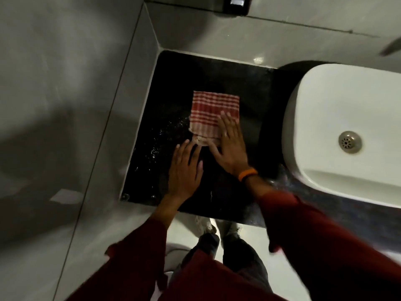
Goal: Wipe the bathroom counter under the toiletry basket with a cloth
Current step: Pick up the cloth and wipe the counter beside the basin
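Note:
A folded red-and-white striped cloth (211, 111) lies flat on the black bathroom counter (165, 118). My right hand (230, 146) rests flat on the cloth's near right corner, fingers spread. My left hand (184, 170) lies flat on the bare counter just in front of the cloth, fingertips close to its near edge. Neither hand grips anything. No toiletry basket is in view. Small water droplets glint on the counter left of the cloth.
A white basin (347, 118) with a metal drain (349, 141) sits on the counter at the right. Grey tiled walls enclose the counter at the left and back. A dark fixture (236, 5) hangs on the back wall. My shoes and the floor show below the counter edge.

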